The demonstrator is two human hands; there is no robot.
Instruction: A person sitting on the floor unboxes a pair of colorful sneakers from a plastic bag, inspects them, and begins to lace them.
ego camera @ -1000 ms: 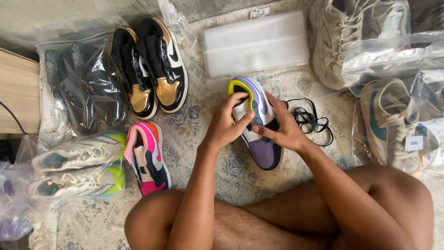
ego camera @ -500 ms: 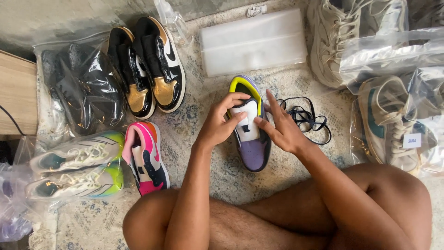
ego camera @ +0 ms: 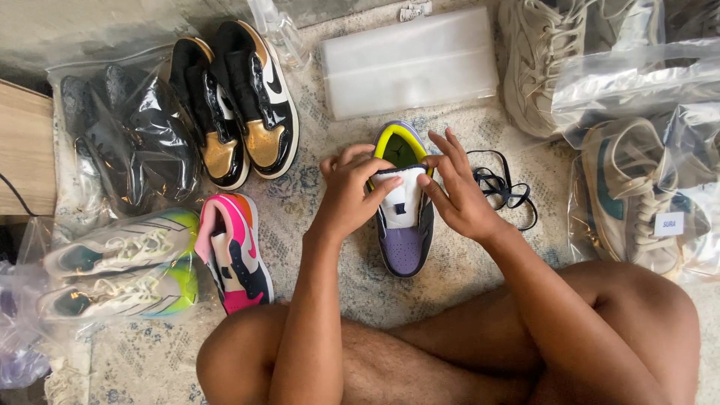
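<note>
Both arms are bare from hand to above the elbow, with no sleeves in view. The left hand [ego camera: 351, 196] and right hand [ego camera: 459, 196] carry no gloves, rings, watch or bracelet. Fingernails are short and unpainted. The legs [ego camera: 420, 360] are bare too, lightly haired, with no trouser cloth showing.

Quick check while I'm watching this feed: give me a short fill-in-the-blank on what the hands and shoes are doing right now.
1. Both hands, left hand and right hand, pinch the white ____ of the purple shoe.
2. The loose black lace lies on the rug to the ____ of that shoe.
3. The black and gold pair stands ____ a plastic bag.
4. The pink shoe lies to the ____ of the left forearm.

Missing words: tongue; right; outside; left
</note>
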